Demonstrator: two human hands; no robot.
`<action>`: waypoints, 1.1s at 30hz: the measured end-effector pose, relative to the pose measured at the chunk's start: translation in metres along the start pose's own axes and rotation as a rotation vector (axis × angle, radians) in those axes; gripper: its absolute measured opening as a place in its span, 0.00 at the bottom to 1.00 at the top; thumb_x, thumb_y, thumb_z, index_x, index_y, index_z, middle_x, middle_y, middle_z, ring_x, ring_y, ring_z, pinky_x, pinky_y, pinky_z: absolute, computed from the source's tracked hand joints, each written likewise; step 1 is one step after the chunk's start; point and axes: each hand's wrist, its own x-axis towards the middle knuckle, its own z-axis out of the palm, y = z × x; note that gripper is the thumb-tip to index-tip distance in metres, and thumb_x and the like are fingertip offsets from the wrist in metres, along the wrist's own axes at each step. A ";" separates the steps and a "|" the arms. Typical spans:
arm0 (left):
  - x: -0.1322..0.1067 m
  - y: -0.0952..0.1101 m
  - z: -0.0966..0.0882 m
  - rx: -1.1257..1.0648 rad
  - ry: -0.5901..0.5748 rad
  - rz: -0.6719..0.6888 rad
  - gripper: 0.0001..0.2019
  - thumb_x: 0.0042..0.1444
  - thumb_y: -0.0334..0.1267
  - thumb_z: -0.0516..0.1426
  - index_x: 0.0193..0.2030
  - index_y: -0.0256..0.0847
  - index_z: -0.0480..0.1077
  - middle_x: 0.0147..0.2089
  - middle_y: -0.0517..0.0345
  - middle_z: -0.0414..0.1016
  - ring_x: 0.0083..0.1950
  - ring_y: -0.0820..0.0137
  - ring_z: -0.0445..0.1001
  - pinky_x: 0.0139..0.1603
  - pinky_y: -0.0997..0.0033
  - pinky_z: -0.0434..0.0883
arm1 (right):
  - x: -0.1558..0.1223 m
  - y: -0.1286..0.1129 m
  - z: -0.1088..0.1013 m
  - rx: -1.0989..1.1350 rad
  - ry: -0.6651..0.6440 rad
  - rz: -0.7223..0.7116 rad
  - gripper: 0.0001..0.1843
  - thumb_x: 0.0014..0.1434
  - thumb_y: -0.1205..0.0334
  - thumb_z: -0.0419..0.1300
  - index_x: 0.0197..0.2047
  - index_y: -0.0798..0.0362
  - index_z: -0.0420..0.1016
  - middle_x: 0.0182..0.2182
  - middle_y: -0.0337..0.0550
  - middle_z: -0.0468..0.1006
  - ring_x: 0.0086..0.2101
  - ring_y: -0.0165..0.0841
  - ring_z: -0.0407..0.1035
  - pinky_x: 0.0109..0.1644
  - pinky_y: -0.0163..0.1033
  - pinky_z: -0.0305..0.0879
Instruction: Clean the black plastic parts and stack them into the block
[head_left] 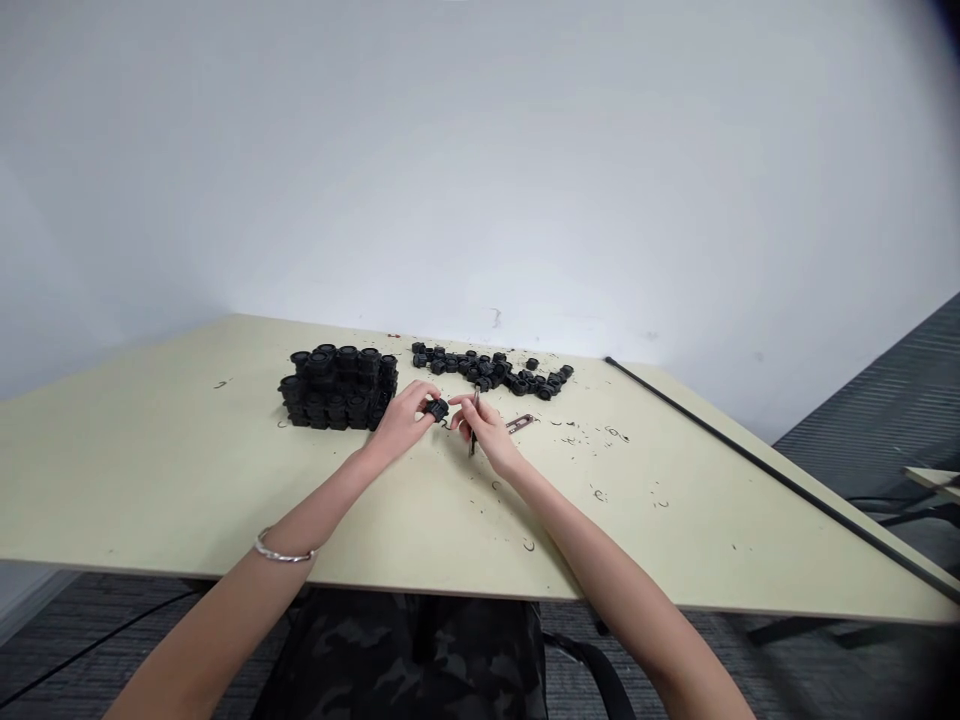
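Note:
Between the thumb and fingers of my left hand (403,420) is a small black round plastic part (436,409), held just above the table. My right hand (484,428) is closed around a slim metal tool (473,440) that points down; its exact kind is too small to make out. The two hands are close together, a little apart. Left of my left hand stands a stacked block of similar black parts (330,390). Behind both hands lies a loose heap of the same black parts (480,368).
A flat metal tool with a slot (520,423) lies right of my right hand. Thin black shavings (615,434) are scattered over the pale table (225,480). A long black rod (750,458) runs along the table's right side. A white wall (480,180) rises behind.

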 end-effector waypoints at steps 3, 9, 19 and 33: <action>0.001 0.001 -0.001 -0.040 -0.011 0.034 0.11 0.50 0.29 0.50 0.39 0.40 0.69 0.44 0.53 0.71 0.42 0.70 0.72 0.44 0.68 0.71 | -0.002 0.001 0.001 -0.234 0.036 -0.034 0.20 0.59 0.43 0.50 0.41 0.50 0.69 0.19 0.33 0.67 0.19 0.26 0.56 0.26 0.33 0.53; 0.001 0.007 -0.003 -0.081 -0.033 -0.080 0.16 0.49 0.28 0.49 0.41 0.40 0.74 0.42 0.54 0.76 0.43 0.68 0.74 0.44 0.69 0.73 | -0.009 -0.002 0.002 -0.562 0.059 -0.085 0.24 0.64 0.45 0.42 0.30 0.51 0.69 0.17 0.34 0.67 0.24 0.29 0.63 0.34 0.34 0.56; 0.003 0.006 -0.001 -0.377 -0.045 -0.144 0.13 0.51 0.32 0.52 0.39 0.41 0.77 0.46 0.52 0.71 0.49 0.66 0.72 0.44 0.68 0.75 | -0.008 -0.004 -0.001 -0.709 0.044 -0.058 0.23 0.59 0.44 0.50 0.48 0.47 0.76 0.17 0.35 0.67 0.22 0.29 0.60 0.29 0.33 0.52; 0.003 0.005 -0.004 -0.553 -0.017 -0.345 0.10 0.45 0.33 0.57 0.36 0.36 0.74 0.39 0.52 0.78 0.41 0.65 0.75 0.44 0.63 0.74 | -0.009 -0.008 -0.003 -0.764 0.026 -0.111 0.24 0.57 0.45 0.53 0.53 0.45 0.72 0.16 0.33 0.59 0.20 0.27 0.53 0.26 0.32 0.46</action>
